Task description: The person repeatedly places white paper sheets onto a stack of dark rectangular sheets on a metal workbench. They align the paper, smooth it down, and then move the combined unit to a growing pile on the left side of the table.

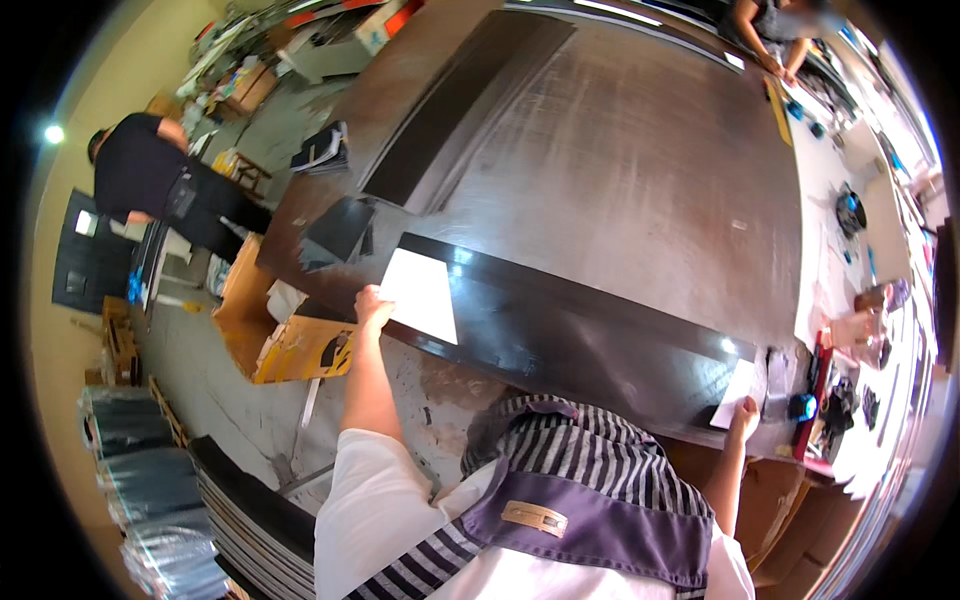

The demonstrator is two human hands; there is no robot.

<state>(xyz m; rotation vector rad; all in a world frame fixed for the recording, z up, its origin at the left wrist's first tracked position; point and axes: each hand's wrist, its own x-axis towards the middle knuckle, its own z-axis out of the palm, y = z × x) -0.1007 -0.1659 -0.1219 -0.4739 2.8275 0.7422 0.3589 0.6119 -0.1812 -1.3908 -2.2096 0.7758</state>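
A long glossy black sheet (580, 325) lies along the near edge of the big dark table. My left hand (373, 308) is closed on the left edge of a white sheet (422, 296), which covers part of the black sheet near its left end. At the other end, my right hand (744, 416) pinches a smaller-looking white piece (734, 395) over the black sheet's right corner. Both arms are spread wide, and the fingertips are partly hidden at the sheets' edges.
Long dark strips (465, 110) and small dark sheets (340, 230) lie on the table (660, 150). An open cardboard box (245, 325) stands by its left corner. A tape roll (850, 210) is at right. Other people work at far left (150, 170) and far right (775, 40).
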